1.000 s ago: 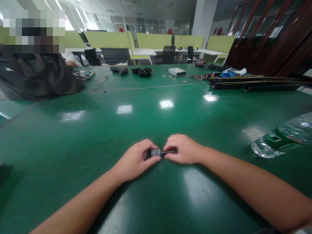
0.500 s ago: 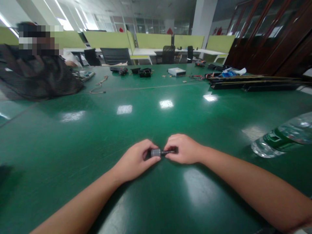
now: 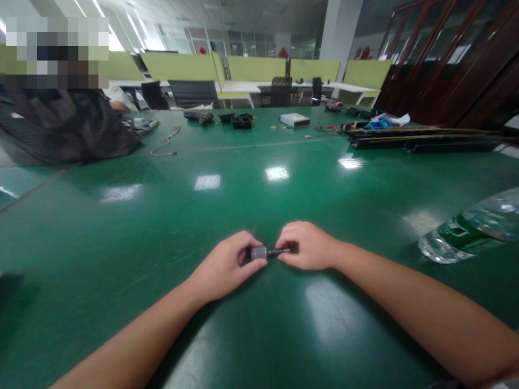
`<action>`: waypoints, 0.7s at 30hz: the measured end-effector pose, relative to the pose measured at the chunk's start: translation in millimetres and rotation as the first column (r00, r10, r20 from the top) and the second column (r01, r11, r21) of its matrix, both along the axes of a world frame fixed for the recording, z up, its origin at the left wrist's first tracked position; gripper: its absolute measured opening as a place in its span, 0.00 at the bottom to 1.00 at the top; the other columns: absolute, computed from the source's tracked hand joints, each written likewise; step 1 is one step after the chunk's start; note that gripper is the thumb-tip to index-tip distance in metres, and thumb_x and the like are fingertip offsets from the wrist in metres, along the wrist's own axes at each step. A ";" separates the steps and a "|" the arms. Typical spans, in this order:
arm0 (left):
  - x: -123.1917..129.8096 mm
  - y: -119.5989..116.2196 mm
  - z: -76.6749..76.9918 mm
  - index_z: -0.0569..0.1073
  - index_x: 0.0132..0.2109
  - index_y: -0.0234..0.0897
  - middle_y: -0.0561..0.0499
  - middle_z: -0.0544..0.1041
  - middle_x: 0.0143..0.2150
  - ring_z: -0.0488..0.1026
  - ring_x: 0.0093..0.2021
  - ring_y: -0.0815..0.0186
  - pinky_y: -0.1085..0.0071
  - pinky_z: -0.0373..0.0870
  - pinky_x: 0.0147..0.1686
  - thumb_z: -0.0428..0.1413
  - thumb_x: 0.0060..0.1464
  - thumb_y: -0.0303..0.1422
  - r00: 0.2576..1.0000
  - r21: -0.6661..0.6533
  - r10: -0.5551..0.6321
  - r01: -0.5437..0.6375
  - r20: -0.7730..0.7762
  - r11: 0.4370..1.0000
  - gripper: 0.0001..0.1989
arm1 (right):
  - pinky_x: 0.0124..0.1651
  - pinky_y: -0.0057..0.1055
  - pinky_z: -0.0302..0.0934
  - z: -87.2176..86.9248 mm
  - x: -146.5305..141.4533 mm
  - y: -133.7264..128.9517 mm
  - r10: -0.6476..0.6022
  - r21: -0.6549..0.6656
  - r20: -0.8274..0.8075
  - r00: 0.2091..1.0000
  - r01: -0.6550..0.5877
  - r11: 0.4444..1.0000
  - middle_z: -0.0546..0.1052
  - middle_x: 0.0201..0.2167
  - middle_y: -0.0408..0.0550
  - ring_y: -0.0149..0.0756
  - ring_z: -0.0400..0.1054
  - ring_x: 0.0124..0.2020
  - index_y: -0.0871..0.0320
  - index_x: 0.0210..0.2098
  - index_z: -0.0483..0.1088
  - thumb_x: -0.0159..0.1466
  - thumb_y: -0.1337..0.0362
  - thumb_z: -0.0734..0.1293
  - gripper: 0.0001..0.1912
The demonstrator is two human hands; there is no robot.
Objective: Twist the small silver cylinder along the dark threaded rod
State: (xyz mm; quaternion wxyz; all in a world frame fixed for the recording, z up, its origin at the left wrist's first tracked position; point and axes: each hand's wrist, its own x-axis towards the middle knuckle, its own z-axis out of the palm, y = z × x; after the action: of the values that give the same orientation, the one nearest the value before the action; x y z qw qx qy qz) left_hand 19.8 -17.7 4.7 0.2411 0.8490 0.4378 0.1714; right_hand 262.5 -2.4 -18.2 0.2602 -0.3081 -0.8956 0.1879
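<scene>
Low over the green table, a small grey cylinder with a thin dark ridged shaft lies level between my hands; it looks like a small motor, though its exact kind is unclear. My left hand is closed on the cylinder, thumb on the near side and fingers on the far side. At the shaft's free end, my right hand is closed with thumb and fingertips around it. Its curled fingers partly hide the tip.
A clear water bottle lies to the right. A dark mesh bag sits at the far left, with a person behind it. Along the far edge are a cable, a grey box and long black strips.
My right hand has shifted very slightly right and away from me, showing a bit more of the shaft. My left hand keeps its hold on the cylinder.
</scene>
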 end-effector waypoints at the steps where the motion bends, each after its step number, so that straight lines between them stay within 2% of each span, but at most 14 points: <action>1: -0.3 0.1 -0.3 0.76 0.44 0.38 0.53 0.72 0.31 0.68 0.31 0.65 0.71 0.63 0.31 0.57 0.59 0.42 1.000 0.003 0.005 -0.005 0.000 1.000 0.13 | 0.41 0.30 0.61 -0.3 0.2 0.6 -0.003 -0.002 -0.003 1.000 0.003 1.000 0.77 0.30 0.45 0.34 0.69 0.33 0.58 0.34 0.76 0.58 0.67 0.71 0.04; 7: -0.9 0.6 -1.4 0.76 0.45 0.38 0.53 0.71 0.31 0.67 0.30 0.66 0.71 0.62 0.31 0.57 0.59 0.42 1.000 0.016 0.023 -0.022 -0.008 1.000 0.14 | 0.40 0.29 0.62 5.0 8.8 6.4 -0.004 -0.036 0.013 1.000 0.005 0.999 0.77 0.29 0.45 0.33 0.69 0.33 0.59 0.32 0.76 0.56 0.68 0.71 0.03; 14: -0.4 0.5 -1.6 0.76 0.44 0.38 0.53 0.70 0.29 0.67 0.29 0.65 0.71 0.62 0.30 0.57 0.59 0.44 0.999 0.024 0.039 -0.038 -0.020 0.999 0.15 | 0.30 0.24 0.59 5.4 27.9 18.5 -0.047 -0.234 0.055 0.997 0.058 0.971 0.75 0.25 0.42 0.28 0.67 0.26 0.60 0.30 0.76 0.53 0.70 0.71 0.04; 17: -0.7 0.5 -1.6 0.75 0.44 0.37 0.53 0.70 0.29 0.67 0.29 0.65 0.71 0.62 0.30 0.57 0.59 0.44 0.999 0.025 0.036 -0.035 -0.015 0.999 0.15 | 0.31 0.25 0.60 4.4 25.7 17.9 -0.039 -0.231 0.043 0.998 0.048 0.972 0.75 0.26 0.42 0.29 0.67 0.27 0.60 0.31 0.77 0.53 0.69 0.72 0.04; 21: -0.9 0.5 -2.7 0.75 0.44 0.38 0.53 0.71 0.30 0.67 0.29 0.65 0.71 0.62 0.30 0.57 0.58 0.42 1.000 0.026 0.030 -0.029 -0.005 0.999 0.13 | 0.35 0.27 0.61 5.4 10.4 9.5 -0.040 -0.157 0.001 0.999 0.040 0.987 0.77 0.29 0.45 0.31 0.69 0.30 0.60 0.31 0.77 0.56 0.67 0.73 0.04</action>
State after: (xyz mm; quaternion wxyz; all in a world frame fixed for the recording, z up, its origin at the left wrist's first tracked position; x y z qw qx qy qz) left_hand 18.9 -17.1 2.0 0.2262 0.8460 0.4486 0.1785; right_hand 272.9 7.2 -12.7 0.2398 -0.3455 -0.8712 0.2531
